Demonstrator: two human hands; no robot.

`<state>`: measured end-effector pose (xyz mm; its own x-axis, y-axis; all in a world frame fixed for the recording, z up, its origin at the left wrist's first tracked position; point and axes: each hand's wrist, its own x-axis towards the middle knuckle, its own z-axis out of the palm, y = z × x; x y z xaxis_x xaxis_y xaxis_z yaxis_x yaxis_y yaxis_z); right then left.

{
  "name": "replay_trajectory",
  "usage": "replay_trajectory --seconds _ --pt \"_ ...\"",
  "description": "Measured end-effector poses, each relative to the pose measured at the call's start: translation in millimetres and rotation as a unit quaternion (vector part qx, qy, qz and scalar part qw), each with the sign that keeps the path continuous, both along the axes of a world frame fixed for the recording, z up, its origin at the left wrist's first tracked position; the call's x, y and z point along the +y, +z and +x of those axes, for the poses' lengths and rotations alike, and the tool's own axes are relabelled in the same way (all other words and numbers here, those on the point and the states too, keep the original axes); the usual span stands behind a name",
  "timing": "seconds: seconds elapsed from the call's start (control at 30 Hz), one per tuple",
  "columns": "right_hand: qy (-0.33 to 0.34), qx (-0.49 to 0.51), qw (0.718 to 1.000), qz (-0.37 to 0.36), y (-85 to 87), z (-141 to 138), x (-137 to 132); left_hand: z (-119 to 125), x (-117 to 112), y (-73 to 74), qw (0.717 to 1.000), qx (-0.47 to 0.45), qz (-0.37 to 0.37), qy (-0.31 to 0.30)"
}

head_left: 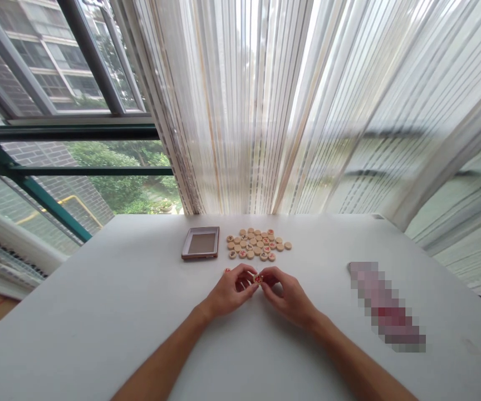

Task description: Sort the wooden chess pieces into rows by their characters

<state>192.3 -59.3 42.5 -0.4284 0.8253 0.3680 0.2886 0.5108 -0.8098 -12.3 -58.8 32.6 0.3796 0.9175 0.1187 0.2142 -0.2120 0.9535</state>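
Observation:
Between my two hands is a round wooden Chinese chess piece [258,279] with a red character facing up. My left hand [234,289] pinches its left side with thumb and fingertips. On its right side, my right hand [285,289] closes thumb and forefinger. Another red-marked piece [227,271] lies on the table, partly covered by my left hand. Just beyond my hands several loose wooden pieces [259,244] form a cluster; some show red or black characters, others plain faces.
A shallow open box [201,243] with a brown rim stands left of the cluster on the white table [98,312]. Over to the right lies a pixelated, pinkish long object [386,306]. Sheer curtains [240,111] hang behind the table's far edge, with a window at left.

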Motion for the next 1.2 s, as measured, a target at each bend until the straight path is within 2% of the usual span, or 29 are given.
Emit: replay_trajectory --seconds 0.27,0.97,1.2 --pt "0.004 0.001 1.0 0.006 -0.4 0.3 0.5 0.2 -0.8 1.6 1.0 -0.014 -0.01 -0.008" --pt "0.006 -0.004 1.0 0.0 -8.8 -6.4 -3.3 0.0 1.3 -6.5 0.999 -0.023 -0.034 0.002" --pt "0.002 -0.011 1.0 -0.005 -10.6 -6.8 -3.6 0.6 0.3 -3.3 0.998 -0.033 -0.045 -0.009"
